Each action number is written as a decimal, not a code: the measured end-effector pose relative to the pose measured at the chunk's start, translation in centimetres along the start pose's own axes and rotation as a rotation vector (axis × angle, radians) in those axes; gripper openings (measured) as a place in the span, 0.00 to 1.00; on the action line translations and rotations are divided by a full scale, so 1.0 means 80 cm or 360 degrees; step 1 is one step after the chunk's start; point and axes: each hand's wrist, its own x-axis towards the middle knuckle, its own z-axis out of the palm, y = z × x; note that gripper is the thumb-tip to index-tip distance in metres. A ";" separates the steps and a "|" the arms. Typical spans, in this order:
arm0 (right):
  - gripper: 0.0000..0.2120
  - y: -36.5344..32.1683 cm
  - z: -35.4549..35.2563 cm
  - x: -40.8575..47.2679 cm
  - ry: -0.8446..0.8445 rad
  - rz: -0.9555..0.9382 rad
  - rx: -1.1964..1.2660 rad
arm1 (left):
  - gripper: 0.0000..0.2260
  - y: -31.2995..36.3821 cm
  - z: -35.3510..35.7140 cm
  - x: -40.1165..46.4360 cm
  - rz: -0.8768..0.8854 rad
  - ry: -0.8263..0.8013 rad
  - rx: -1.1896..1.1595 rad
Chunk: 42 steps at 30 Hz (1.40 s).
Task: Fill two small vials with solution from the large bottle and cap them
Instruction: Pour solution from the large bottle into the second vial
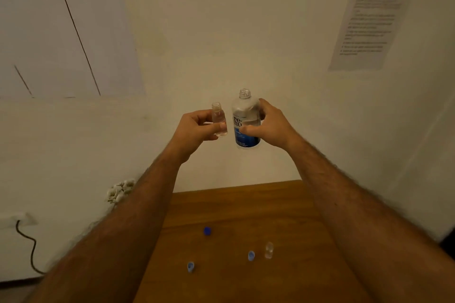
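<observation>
Plain cream wall fills most of the frame, with a printed paper sheet (369, 19) taped at upper right and the brown wooden table (283, 209) down at the bottom centre. We hold both arms up at mid-frame, well above the table. Our left hand (197, 128) pinches a small clear plastic vial (219, 119) between thumb and fingers, upright, uncapped, with what looks like liquid in it, though how full we cannot tell. Our right hand (269, 123) wraps the large clear bottle with the blue label (246, 120), also upright and open-necked, just beside the vial, not touching. No pouring right now.

Down on the table we see a second small clear vial (269, 250), uncapped, contents unclear. Near it lies a pale blue cap (251, 255), another pale blue cap (190, 266) at lower left, and a dark blue cap (207, 231) further up. So nothing is capped yet; we judge filling is underway and both cappings remain.
</observation>
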 end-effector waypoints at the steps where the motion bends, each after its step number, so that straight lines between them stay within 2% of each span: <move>1: 0.29 0.008 0.007 -0.004 0.0003 0.0011 0.0015 | 0.10 -0.010 0.000 -0.004 -0.0028 0.0013 0.0007; 13: 0.26 0.108 0.112 -0.072 0.0009 0.0286 0.0057 | 0.11 -0.144 0.012 -0.078 -0.0397 0.0102 0.0104; 22: 0.34 0.179 0.193 -0.143 0.0040 0.0581 0.0052 | 0.16 -0.261 0.029 -0.156 -0.0671 0.0120 0.0327; 27: 0.35 0.215 0.231 -0.182 0.0056 0.0694 0.0071 | 0.16 -0.318 0.043 -0.192 -0.0832 0.0182 0.0349; 34: 0.33 0.262 0.275 -0.216 0.0086 0.0836 0.0088 | 0.12 -0.389 0.061 -0.233 -0.0907 0.0242 0.0455; 42: 0.33 0.301 0.310 -0.230 0.0128 0.0848 -0.0018 | 0.13 -0.449 0.085 -0.251 -0.0974 0.0293 0.0527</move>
